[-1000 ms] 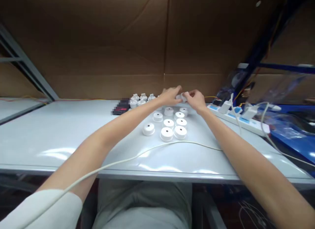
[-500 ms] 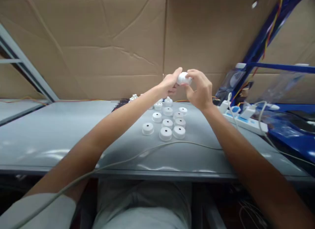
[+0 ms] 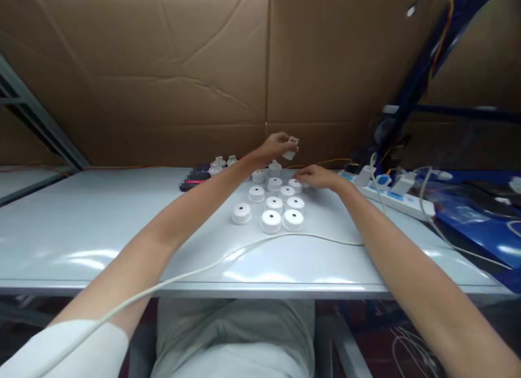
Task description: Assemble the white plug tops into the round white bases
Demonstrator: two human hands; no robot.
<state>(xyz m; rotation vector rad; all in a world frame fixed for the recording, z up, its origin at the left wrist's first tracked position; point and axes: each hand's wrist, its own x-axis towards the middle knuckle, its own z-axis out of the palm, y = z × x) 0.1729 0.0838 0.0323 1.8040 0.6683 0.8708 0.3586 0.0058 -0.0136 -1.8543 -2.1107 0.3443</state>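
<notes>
Left hand [image 3: 280, 146] pinches white piece [image 3: 290, 152] above table's [image 3: 106, 215] far side | right hand [image 3: 316, 177] at far-right white cap [image 3: 295, 185], grip unclear | apparently mid-work: piece not set down, nearer caps [image 3: 271, 220] standing

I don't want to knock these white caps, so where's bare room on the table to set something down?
Widest: the tabletop left of the left forearm and the dark item. Next: between the white cable and the table's front edge. Crowded: where the white caps sit, right hand beside them, and around the power strip.
</notes>
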